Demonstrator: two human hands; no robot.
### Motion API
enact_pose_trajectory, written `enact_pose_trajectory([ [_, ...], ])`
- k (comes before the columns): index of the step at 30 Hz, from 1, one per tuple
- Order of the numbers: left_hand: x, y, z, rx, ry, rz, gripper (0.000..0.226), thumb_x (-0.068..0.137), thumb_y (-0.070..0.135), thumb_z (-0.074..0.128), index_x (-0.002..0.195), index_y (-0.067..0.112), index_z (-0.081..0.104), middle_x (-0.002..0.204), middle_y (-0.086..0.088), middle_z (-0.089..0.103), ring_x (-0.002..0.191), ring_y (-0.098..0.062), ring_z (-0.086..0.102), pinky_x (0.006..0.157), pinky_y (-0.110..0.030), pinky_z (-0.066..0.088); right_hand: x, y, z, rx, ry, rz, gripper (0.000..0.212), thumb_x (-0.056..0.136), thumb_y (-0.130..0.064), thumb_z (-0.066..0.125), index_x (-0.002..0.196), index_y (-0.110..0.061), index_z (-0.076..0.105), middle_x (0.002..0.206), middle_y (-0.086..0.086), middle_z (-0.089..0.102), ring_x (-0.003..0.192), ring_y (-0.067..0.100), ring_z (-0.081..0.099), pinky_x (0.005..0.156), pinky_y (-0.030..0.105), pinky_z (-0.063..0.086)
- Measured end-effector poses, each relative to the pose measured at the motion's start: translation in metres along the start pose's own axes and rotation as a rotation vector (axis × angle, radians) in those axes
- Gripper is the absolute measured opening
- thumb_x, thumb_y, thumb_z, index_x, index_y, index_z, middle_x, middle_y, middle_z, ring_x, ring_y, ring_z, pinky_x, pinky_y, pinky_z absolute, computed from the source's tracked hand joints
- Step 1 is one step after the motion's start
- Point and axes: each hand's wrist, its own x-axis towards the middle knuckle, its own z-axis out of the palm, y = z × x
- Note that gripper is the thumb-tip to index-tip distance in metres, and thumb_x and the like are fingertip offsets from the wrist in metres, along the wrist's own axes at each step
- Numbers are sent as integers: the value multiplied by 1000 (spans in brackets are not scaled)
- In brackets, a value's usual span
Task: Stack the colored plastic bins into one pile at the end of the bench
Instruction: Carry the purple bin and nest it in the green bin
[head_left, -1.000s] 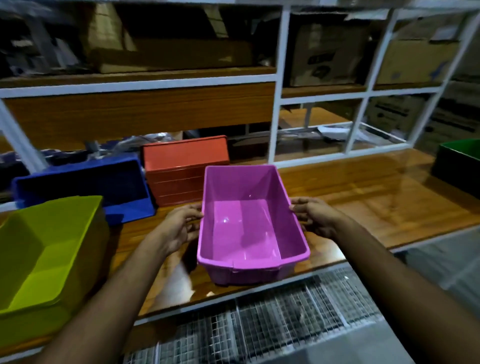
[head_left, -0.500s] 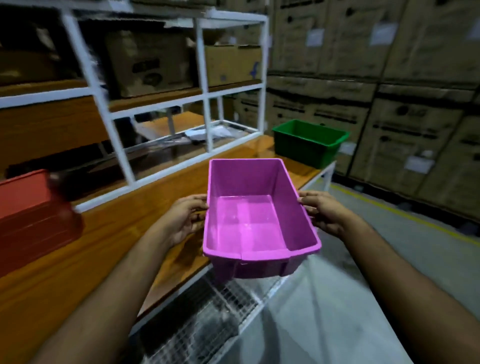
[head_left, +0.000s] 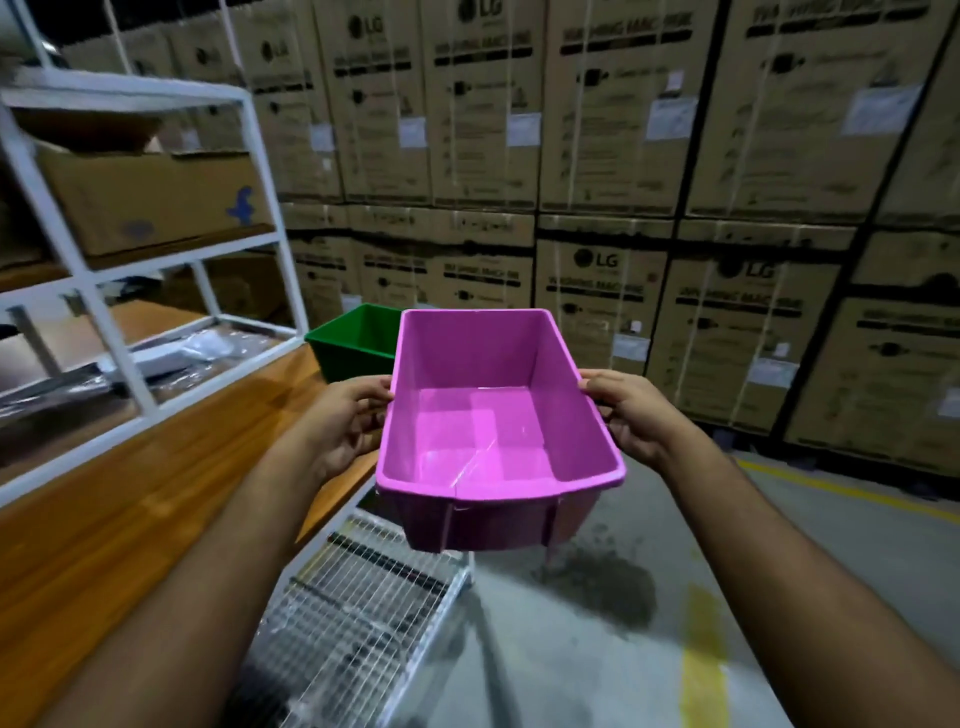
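Left hand (head_left: 345, 423) and right hand (head_left: 628, 415) clamp fingers over the long rims of the glossy pink bin (head_left: 493, 431), rectangular, tapered, held in air past the wooden bench (head_left: 130, 514) edge; green bin (head_left: 353, 345) sits at bench end

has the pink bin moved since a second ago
Yes. The pink bin, then resting on the bench, is now lifted off it and carried toward the green bin at the bench's end.
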Motion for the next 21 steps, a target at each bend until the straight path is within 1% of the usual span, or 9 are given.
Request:
enact_pose_trajectory([
  [2,32,7,18,0,-3,-3,30,81,5,48,101,12,69,89,-5,62,69,-13,54,46,-20,52,25,-9,-17,-2,14,-9,25,89,-3,57,109,-5,72,97,21,68,71,23,64,63,32,58],
  [3,45,11,24,3,4,-3,29,81,6,48,100,13,69,88,-5,61,68,-13,53,46,-19,51,37,-12,-23,-4,12,-13,24,89,-4,58,108,-6,72,96,21,68,72,23,65,64,33,58],
  [6,96,22,40,14,21,0,25,81,6,49,95,14,69,86,-4,61,67,-14,53,47,-19,51,88,-24,-39,-19,-8,-24,23,88,-6,60,105,-7,74,106,25,67,84,31,63,75,40,58],
  [10,165,41,43,22,33,26,22,83,8,50,93,15,68,89,-3,61,69,-13,54,52,-22,51,168,-38,-43,-17,-46,-21,28,81,-12,65,108,-8,73,110,30,60,82,31,58,72,37,54],
  [14,231,59,35,19,75,41,24,81,7,50,93,16,69,90,-4,61,70,-13,55,54,-22,51,250,-49,-37,-21,-125,-18,32,78,-13,68,109,-9,73,107,29,55,93,32,50,75,36,52],
  [16,263,71,27,5,95,51,28,80,7,50,96,17,70,91,-3,61,69,-13,54,57,-24,50,294,-58,-31,0,-147,-13,28,84,-8,66,112,-6,72,103,26,61,88,29,57,73,34,56],
  [18,283,78,22,10,111,66,32,79,6,50,101,16,71,93,-3,61,72,-13,53,60,-24,51,326,-67,-24,5,-168,-33,29,87,-2,62,115,-2,68,94,19,70,75,21,66,67,30,59],
  [20,304,85,13,18,139,92,36,79,5,51,108,14,70,94,-4,62,75,-13,54,60,-23,53,365,-74,-12,-9,-217,-22,30,86,-2,63,116,-1,68,88,15,71,67,17,66,62,27,59],
  [21,310,88,9,23,151,99,36,79,3,51,108,14,70,93,-4,62,76,-13,54,60,-23,53,383,-75,-5,-16,-244,-7,28,86,-3,64,113,-4,70,89,16,69,67,18,64,61,27,58],
])
